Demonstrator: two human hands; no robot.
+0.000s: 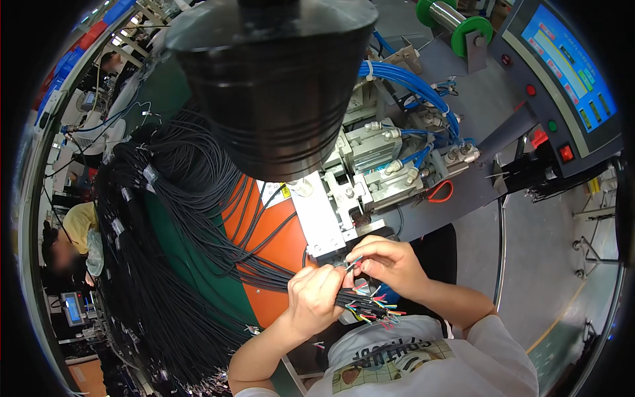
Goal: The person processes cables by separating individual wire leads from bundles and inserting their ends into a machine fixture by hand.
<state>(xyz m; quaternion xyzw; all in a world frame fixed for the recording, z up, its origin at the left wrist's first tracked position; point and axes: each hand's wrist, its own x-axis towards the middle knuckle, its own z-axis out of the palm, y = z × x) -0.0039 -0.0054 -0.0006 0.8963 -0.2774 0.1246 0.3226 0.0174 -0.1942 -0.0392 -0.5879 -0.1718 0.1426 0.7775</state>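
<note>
Black multi-core cables (pixel 357 302) pass through your left hand's (pixel 313 295) closed grip; your right hand (pixel 391 266) pinches coloured wire ends (pixel 357 264) just beside it. Beyond both hands stands the pneumatic-cylinder machine (pixel 390 188).

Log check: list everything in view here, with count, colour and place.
Held cables: several, black with multicoloured wire ends, bottom centre
Loose cables: uncountable, black, left and centre
Board: one, orange, under loose cables
Surface: one, green, left of board
Machine: one, mostly silver, centre
Tubes: several, blue, on machine
Hood-like cone: one, black, top centre
Loop-handled tool: one, red, beside machine
Spool: one, green with silver winding, upper right
Screen: one, blue, far right
Buttons: several, red and green, beside screen
Other people: at least two, one in yellow, left side
Shirt: one, white, bottom
Left hand: one, bare, closed round held cables
Right hand: one, bare, pinching a cable end
</note>
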